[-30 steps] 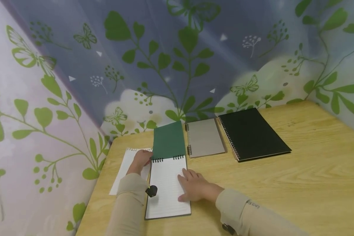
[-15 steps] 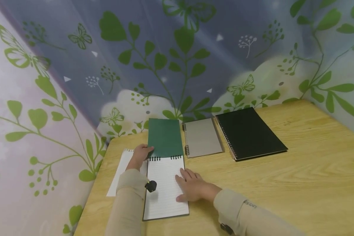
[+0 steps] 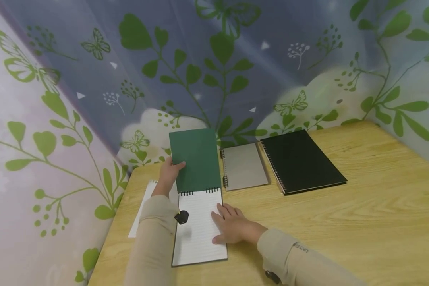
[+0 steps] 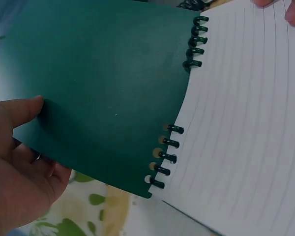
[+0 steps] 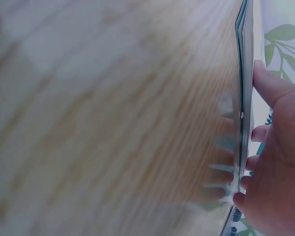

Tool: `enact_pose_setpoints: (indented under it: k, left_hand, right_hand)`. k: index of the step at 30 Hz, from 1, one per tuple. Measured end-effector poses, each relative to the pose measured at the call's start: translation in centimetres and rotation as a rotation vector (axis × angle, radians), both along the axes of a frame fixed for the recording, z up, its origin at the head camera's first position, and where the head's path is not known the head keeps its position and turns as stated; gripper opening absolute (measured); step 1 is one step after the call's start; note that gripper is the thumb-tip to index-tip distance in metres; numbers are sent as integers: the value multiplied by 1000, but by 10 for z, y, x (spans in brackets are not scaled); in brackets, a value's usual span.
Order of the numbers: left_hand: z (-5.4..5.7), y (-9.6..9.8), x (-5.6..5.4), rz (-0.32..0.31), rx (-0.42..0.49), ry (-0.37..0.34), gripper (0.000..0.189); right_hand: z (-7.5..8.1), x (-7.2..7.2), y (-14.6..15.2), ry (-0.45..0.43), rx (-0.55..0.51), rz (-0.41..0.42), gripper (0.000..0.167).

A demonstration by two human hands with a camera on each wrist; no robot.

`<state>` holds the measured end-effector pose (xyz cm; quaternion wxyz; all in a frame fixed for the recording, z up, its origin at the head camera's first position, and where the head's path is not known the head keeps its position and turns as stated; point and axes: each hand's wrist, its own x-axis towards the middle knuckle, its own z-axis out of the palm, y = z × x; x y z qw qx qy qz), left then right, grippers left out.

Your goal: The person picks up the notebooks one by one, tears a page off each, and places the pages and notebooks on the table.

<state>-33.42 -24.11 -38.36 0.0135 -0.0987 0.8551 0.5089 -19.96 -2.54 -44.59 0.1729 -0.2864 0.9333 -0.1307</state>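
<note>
A top-bound spiral notebook lies unfolded, its lined white page [image 3: 200, 242] toward me and its green cover [image 3: 198, 159] tilted up behind the rings. My left hand [image 3: 168, 176] pinches the cover's left edge, thumb on the green face and fingers underneath, as the left wrist view shows. Black rings [image 4: 196, 42] join cover and page in two groups. My right hand [image 3: 232, 225] rests with spread fingers on the page's right edge. In the right wrist view its fingertips lie along the notebook's side.
A loose white sheet with a torn, perforated top [image 3: 143, 216] lies left of the notebook, partly under my left arm. To the right lie a grey spiral notebook [image 3: 246, 166] and a larger black one [image 3: 304, 163]. A patterned curtain [image 3: 186, 79] stands behind the wooden table [image 3: 325, 222].
My left hand has moved from beside the rings up along the cover's left edge, and the cover has risen from the table. The right hand stays on the page.
</note>
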Motion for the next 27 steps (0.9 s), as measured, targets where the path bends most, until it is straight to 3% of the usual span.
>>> enact_pose_setpoints:
  k: [5, 10, 15, 21, 27]
  left_hand:
    - [24, -2, 4, -32, -34, 74, 63]
    - [47, -4, 16, -78, -88, 153, 63]
    - [59, -6, 31, -108, -151, 241, 55]
    - [64, -12, 45, -143, -367, 426, 36]
    - [69, -17, 71, -322, -617, 581, 22]
  right_hand:
    - [0, -3, 1, -7, -22, -10, 79]
    - [0, -7, 2, -12, -45, -5, 78]
    - [-2, -13, 3, -5, -59, -11, 77]
    - [-1, -21, 4, -25, -76, -19, 77]
    - [-4, -26, 4, 8, -110, -24, 77]
